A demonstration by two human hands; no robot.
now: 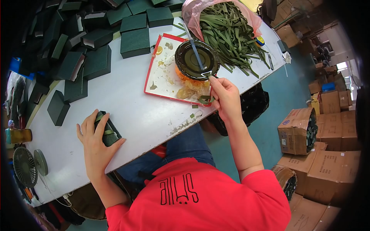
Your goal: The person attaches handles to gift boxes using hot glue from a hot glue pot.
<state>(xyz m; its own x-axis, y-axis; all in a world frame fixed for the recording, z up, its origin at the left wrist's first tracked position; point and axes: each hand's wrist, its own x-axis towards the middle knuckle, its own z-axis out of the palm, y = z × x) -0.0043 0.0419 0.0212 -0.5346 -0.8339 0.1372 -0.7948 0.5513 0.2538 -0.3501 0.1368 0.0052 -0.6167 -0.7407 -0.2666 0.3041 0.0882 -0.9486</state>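
Note:
My left hand (95, 144) grips a small dark green open box (110, 133) on the table, fingers over its far side and thumb at its near edge. A strip of green ribbon (108, 132) shows across the box. My right hand (226, 95) is closed in a pinch at the near rim of a dark round glue pot (184, 73). A short green ribbon piece (206, 99) shows just under its fingers; the fingertip contact at the rim is too small to make out fully. A brush (195, 48) stands slanted in the pot.
The pot sits on a red-edged white tray (153, 73) stained with dried glue. Behind it, green ribbon strips (225, 32) spill from a pink plastic bag (191, 15). Dark green boxes (135, 42) crowd the left back. A small fan (25, 166) stands left; cartons (296, 131) stack right.

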